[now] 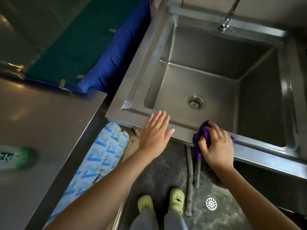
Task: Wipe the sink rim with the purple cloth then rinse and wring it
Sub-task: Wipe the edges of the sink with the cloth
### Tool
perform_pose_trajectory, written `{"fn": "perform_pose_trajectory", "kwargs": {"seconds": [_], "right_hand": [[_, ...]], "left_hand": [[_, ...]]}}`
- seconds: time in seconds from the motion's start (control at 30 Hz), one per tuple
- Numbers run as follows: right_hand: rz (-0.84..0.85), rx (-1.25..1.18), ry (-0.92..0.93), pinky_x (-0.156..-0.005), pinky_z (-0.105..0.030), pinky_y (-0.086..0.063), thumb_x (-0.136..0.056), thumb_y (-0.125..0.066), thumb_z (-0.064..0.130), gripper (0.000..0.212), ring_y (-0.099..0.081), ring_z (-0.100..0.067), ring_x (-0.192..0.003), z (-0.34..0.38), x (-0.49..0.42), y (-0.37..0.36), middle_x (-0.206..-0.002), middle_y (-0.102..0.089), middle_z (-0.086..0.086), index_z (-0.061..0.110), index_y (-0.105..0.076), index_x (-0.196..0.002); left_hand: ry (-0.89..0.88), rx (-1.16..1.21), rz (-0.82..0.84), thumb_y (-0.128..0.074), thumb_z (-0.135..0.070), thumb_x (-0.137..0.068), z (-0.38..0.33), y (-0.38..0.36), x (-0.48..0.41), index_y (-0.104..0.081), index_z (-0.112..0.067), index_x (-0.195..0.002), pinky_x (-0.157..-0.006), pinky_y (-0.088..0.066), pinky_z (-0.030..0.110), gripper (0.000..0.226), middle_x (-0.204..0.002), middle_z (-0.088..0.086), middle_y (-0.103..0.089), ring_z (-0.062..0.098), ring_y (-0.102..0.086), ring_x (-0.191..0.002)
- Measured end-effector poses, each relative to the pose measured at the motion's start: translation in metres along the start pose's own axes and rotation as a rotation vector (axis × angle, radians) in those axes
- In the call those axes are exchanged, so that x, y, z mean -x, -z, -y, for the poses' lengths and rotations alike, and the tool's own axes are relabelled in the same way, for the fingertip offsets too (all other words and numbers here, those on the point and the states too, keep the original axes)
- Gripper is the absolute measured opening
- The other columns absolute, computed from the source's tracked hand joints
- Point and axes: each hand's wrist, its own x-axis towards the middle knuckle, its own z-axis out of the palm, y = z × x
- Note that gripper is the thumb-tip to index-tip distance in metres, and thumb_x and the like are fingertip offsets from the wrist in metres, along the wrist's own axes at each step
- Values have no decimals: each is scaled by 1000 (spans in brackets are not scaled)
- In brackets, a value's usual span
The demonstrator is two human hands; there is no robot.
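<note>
A deep steel sink [142, 60] fills the upper right, with a round drain [196, 102] in its floor and a tap [228, 17] at the back. My right hand [217, 143] grips the bunched purple cloth [201, 136] and presses it on the sink's near rim. Part of the cloth hangs down over the rim's front edge. My left hand [155, 131] lies flat on the same rim, left of the cloth, fingers straight and together. No water runs from the tap.
A steel counter [41, 122] stands on the left with a blurred green-and-white bottle [15, 157] on it. A blue-lined bin [93, 52] sits behind it. On the floor are a printed blue-white sack [99, 156], hoses [190, 180], a floor drain [211, 203] and my feet.
</note>
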Motion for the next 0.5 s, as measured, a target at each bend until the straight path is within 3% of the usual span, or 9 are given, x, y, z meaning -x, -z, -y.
{"fn": "perform_pose_trajectory", "kwargs": {"seconds": [0.1,0.17,0.27,0.43,0.5], "right_hand": [[-17,-25,-46,-93,-42,-41,-80,-38,43,51,-52,-33,-108,9,-2,-4,-132,-56,-9,9,-62,-108],[-16,-41,-34,-94,-42,-40,-79,-37,44,52,-52,-33,-109,16,-4,-6,-133,-56,-9,9,-62,-109],[11,-62,42,-95,-42,-41,-80,-36,44,55,-52,-35,-109,32,-9,-11,-133,-57,-11,8,-61,-114],[51,-94,201,-92,-41,-46,-82,-41,42,51,-57,-35,-106,93,-29,-32,-129,-60,-11,8,-64,-111],[72,-117,234,-91,-39,-47,-82,-41,42,50,-58,-34,-104,110,-37,-37,-126,-62,-10,9,-66,-109]], "left_hand": [[-11,-52,-35,-21,-43,-97,3,-5,3,-46,-8,-135,-117,-20,37,57,-143,9,-47,22,-39,-136],[24,-62,-80,-25,-41,-96,12,-4,5,-46,-9,-136,-117,-20,37,55,-143,8,-47,21,-38,-136],[127,-74,-115,-23,-42,-97,30,1,8,-38,-8,-140,-119,-11,36,57,-148,9,-38,22,-31,-140],[110,-117,-93,-24,-39,-98,42,5,10,-46,-9,-136,-116,-19,36,53,-143,9,-47,22,-39,-136],[131,-94,-89,-13,-39,-101,42,5,10,-46,-9,-136,-115,-16,35,57,-144,8,-46,21,-36,-138]]}}
